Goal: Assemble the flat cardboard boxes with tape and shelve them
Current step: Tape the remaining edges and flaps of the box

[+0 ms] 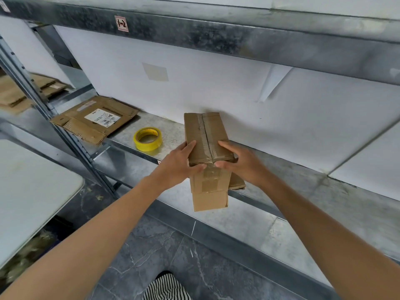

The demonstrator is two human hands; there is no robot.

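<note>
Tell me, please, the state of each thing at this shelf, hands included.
box: folded up, top seam taped, resting on the shelf, one flap hanging below its edge.
tape roll: lying flat, untouched.
flat cardboard: flattened, label up.
left hand: grips the box.
right hand: grips the box.

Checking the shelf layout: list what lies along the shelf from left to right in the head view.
Flat cardboard pile in the far-left bay → labelled flat box → yellow tape roll → taped box, gripped by the left hand and right hand.
</note>
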